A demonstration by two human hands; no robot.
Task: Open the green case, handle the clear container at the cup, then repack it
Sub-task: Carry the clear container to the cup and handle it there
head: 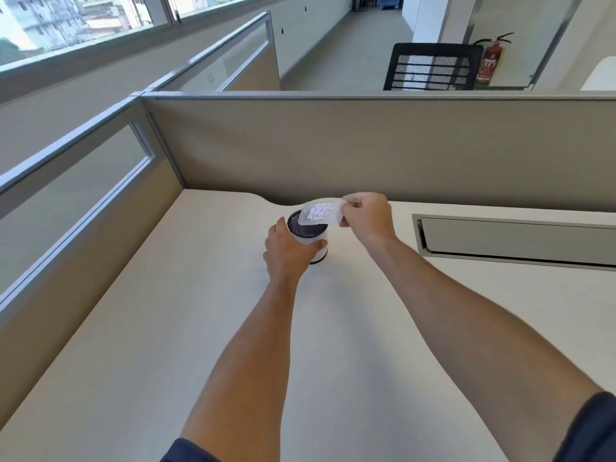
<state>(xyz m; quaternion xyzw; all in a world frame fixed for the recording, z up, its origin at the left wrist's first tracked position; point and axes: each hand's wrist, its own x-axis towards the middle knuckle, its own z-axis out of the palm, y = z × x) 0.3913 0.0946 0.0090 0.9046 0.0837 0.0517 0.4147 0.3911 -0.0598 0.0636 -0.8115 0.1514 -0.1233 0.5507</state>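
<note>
A round cup (316, 236) with a black mesh inside and a white outer wall stands on the desk near the back partition. My left hand (286, 251) is wrapped around its left side. My right hand (366, 215) pinches the right end of a small clear container (321, 213) and holds it tilted just over the cup's rim. Small white pieces lie inside the container. No green case is in view.
The pale desk (200, 328) is walled by grey partitions at the back (333, 145) and left. A grey cable flap (513, 238) is set into the desk at the right. Beyond the partition stand a black mesh chair (433, 66) and a red fire extinguisher (490, 61).
</note>
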